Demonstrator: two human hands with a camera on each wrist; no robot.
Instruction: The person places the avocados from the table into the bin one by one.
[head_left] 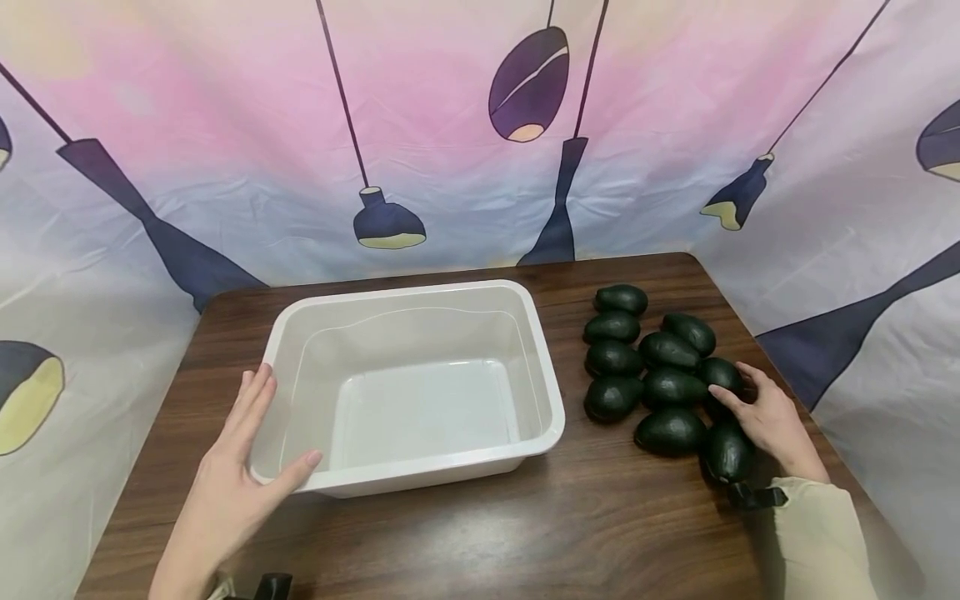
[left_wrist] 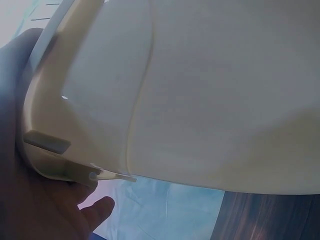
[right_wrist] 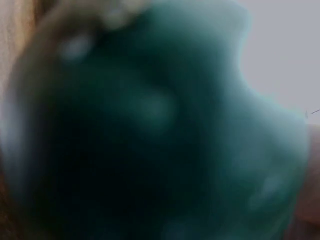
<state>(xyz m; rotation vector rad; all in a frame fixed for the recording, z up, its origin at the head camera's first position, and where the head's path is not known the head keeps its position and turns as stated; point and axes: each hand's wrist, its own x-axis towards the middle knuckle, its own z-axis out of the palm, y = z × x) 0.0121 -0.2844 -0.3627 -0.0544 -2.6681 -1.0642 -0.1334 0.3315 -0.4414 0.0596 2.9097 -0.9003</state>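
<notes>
My left hand (head_left: 232, 475) rests at the near left corner of a white plastic bin (head_left: 551, 400), fingers extended along its left side and thumb over the front rim. In the left wrist view, the fingers (left_wrist: 97, 212) show beside the bin wall (left_wrist: 200, 100). On the right, my right hand (head_left: 772, 421) grips a dark green avocado (head_left: 720, 375) at the right edge of a group, thumb on its near side and fingertips on its far side. A blurred dark green avocado (right_wrist: 150, 110) fills most of the right wrist view. Nothing lies inside the bin.
Several more avocados lie close together, including a left column (head_left: 613, 358) and a nearer one (head_left: 671, 432). They stand to the right of the bin on a brown wooden table (head_left: 585, 533). Behind hangs a cloth (head_left: 450, 125) printed with lamps.
</notes>
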